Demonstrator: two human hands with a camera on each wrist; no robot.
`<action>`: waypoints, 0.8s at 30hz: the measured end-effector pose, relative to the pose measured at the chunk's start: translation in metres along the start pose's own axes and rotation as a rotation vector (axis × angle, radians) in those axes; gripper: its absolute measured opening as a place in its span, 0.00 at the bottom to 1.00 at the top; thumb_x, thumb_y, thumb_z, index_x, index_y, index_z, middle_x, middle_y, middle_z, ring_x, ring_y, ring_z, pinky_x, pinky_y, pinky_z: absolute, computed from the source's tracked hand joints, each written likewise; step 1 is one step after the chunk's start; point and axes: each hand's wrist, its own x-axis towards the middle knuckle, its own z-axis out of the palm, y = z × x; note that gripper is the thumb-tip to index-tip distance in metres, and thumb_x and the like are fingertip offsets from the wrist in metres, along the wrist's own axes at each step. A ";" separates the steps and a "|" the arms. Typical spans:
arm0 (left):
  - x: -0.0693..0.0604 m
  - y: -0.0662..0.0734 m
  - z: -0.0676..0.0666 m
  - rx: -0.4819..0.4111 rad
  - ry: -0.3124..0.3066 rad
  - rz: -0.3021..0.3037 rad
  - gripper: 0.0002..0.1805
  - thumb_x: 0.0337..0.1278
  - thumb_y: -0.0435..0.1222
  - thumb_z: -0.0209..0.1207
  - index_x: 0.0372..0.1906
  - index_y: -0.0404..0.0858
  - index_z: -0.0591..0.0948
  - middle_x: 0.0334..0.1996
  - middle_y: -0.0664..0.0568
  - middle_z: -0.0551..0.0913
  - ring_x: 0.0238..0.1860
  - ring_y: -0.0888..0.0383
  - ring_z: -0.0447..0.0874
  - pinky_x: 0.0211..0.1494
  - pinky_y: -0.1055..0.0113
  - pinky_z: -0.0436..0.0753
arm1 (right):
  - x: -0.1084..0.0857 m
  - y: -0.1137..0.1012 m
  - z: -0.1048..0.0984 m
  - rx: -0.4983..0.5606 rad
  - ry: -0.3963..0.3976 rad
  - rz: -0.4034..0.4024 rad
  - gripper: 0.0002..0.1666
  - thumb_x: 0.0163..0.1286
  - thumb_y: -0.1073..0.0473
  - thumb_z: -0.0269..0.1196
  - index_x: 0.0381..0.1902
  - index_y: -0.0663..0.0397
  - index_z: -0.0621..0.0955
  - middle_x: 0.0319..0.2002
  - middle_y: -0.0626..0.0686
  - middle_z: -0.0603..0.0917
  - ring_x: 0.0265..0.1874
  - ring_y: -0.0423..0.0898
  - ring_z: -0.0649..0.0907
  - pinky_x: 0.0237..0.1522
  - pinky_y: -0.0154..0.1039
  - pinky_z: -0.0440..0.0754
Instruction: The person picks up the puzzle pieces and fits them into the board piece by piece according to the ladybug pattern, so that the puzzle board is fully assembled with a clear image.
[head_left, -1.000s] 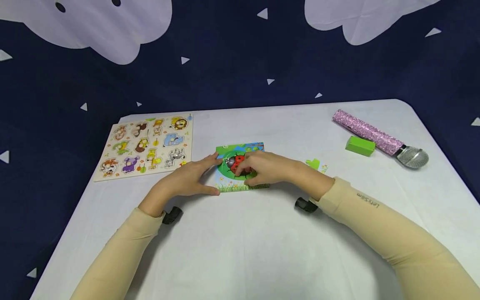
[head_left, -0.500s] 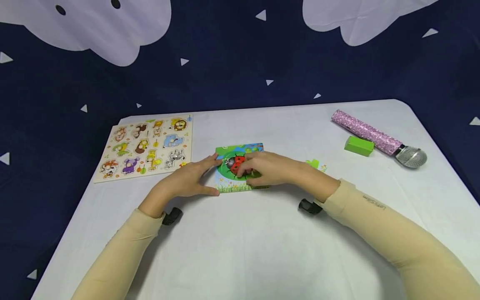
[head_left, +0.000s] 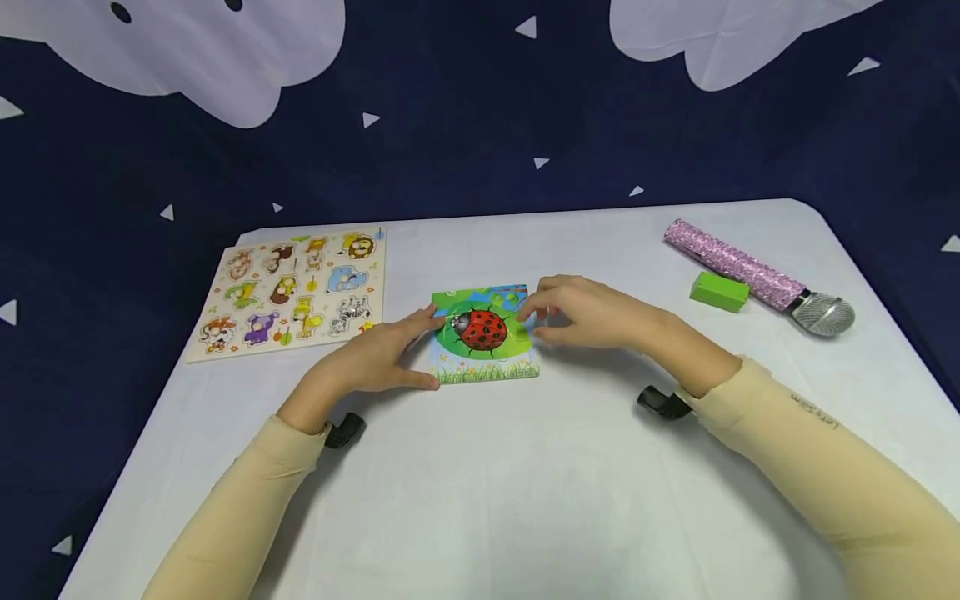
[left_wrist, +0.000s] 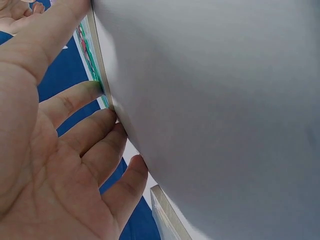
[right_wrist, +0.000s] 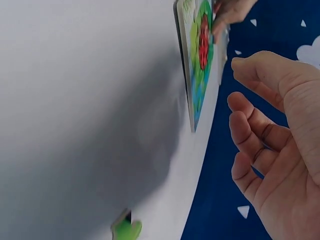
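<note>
A small square ladybug puzzle [head_left: 487, 367] lies in the middle of the white table, its red ladybug [head_left: 482, 331] now fully showing. My left hand [head_left: 375, 354] touches its left side, forefinger at the upper edge area and thumb by the lower left corner. In the left wrist view the fingertips [left_wrist: 112, 116] lie along the board's edge [left_wrist: 100, 60]. My right hand [head_left: 581, 312] hovers at the puzzle's right edge, fingers loosely bent. Nothing is between them in the right wrist view. A loose green puzzle piece [right_wrist: 126, 229] lies on the table there; the right arm hides it in the head view.
An animal peg puzzle board [head_left: 296, 292] lies at the back left. At the back right, a green block [head_left: 720, 292] sits against a pink glittery microphone [head_left: 738, 267]. Dark blue cloth with clouds hangs behind the table [head_left: 480, 500].
My right hand has lifted off the ladybug and moved right to the puzzle's edge, uncovering the picture. Its arm now covers the loose green piece. My left hand has stayed in place.
</note>
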 end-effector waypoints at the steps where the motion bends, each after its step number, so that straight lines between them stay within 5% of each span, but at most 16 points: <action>1: 0.000 0.001 0.000 -0.003 -0.001 -0.002 0.55 0.58 0.53 0.78 0.86 0.44 0.62 0.88 0.43 0.49 0.87 0.40 0.52 0.86 0.38 0.62 | -0.002 0.002 -0.002 -0.002 0.006 0.003 0.16 0.72 0.58 0.70 0.56 0.49 0.90 0.46 0.50 0.87 0.46 0.48 0.85 0.53 0.47 0.84; 10: 0.000 0.000 0.001 -0.002 -0.007 -0.007 0.55 0.59 0.53 0.77 0.86 0.44 0.62 0.88 0.43 0.49 0.87 0.40 0.52 0.85 0.37 0.62 | -0.020 0.016 -0.013 -0.011 0.049 0.061 0.16 0.74 0.60 0.68 0.57 0.50 0.89 0.46 0.53 0.87 0.47 0.51 0.86 0.52 0.50 0.84; 24: 0.002 -0.001 -0.001 -0.004 -0.016 -0.016 0.56 0.58 0.53 0.77 0.86 0.45 0.62 0.89 0.44 0.48 0.88 0.41 0.51 0.86 0.39 0.61 | -0.058 0.028 -0.028 -0.090 0.043 0.281 0.23 0.73 0.53 0.72 0.64 0.45 0.86 0.47 0.51 0.88 0.49 0.50 0.88 0.46 0.53 0.86</action>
